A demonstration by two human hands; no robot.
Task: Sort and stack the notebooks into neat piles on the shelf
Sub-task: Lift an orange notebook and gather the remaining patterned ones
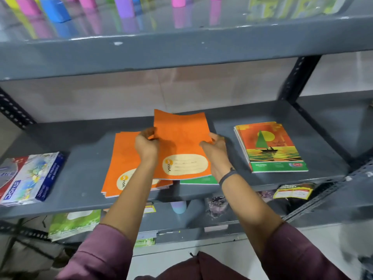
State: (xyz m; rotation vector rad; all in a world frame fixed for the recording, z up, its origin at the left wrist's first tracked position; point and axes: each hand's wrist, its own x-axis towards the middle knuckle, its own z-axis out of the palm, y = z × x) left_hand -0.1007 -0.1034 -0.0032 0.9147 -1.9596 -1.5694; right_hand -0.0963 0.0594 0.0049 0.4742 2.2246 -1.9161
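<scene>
An orange notebook (181, 142) is lifted above the grey middle shelf (86, 150), its far end raised. My left hand (146, 145) grips its left edge and my right hand (217, 149) grips its right edge. Just left of it lies a pile of orange notebooks (121, 164), partly under my left forearm. A green-edged notebook (198, 180) shows beneath the held one, mostly hidden. A neat pile of sailboat-cover notebooks (271, 148) rests at the right of the shelf.
Boxed sets (30, 176) lie at the shelf's left end. The upper shelf (181, 47) overhangs close above, carrying coloured bottles (54, 9). The lower shelf holds green notebooks (73, 224), packets (292, 191) and a cup (177, 207). A dark slotted upright (300, 77) stands at the back right.
</scene>
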